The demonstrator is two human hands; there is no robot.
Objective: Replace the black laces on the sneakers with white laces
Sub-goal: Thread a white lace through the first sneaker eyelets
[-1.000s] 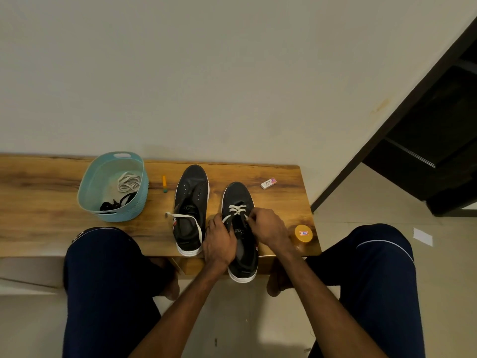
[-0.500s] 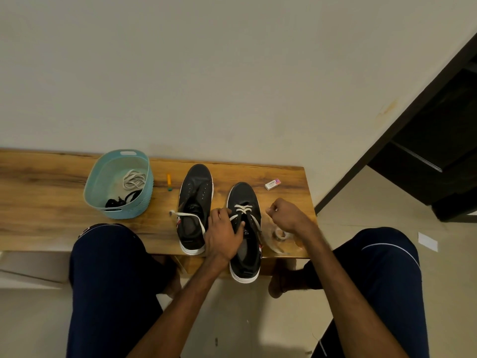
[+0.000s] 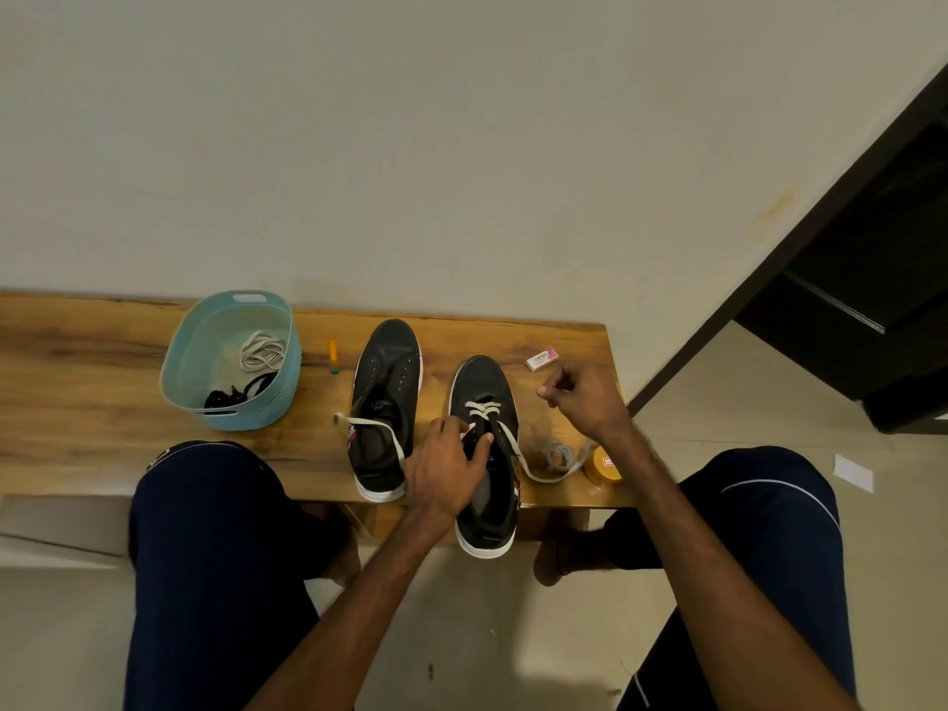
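Two black sneakers stand side by side on a wooden bench (image 3: 102,392), toes pointing away from the seated person. The right sneaker (image 3: 485,397) carries a white lace (image 3: 482,410) crossed through its front eyelets only. The left sneaker (image 3: 387,382) has bare eyelets, with one strand of white lace draped across its opening. The left hand (image 3: 446,469) grips the right sneaker at its tongue, fingers curled over it to steady it. The right hand (image 3: 585,397), a second ago at the eyelets, has swung out to the right. It now hangs above the bench near a small eraser (image 3: 541,359), fingertips pinched together on the lace end. Behind it the lace trails in a slack, blurred loop from the shoe past a yellow tin (image 3: 603,467). That pull looks like slack drawn through an eyelet, so one more crossing is probably done and most rows remain. At far left, a pale blue basket (image 3: 179,361) holds the removed black laces (image 3: 236,395) and a spare white lace (image 3: 262,350), likely meant for the left sneaker.
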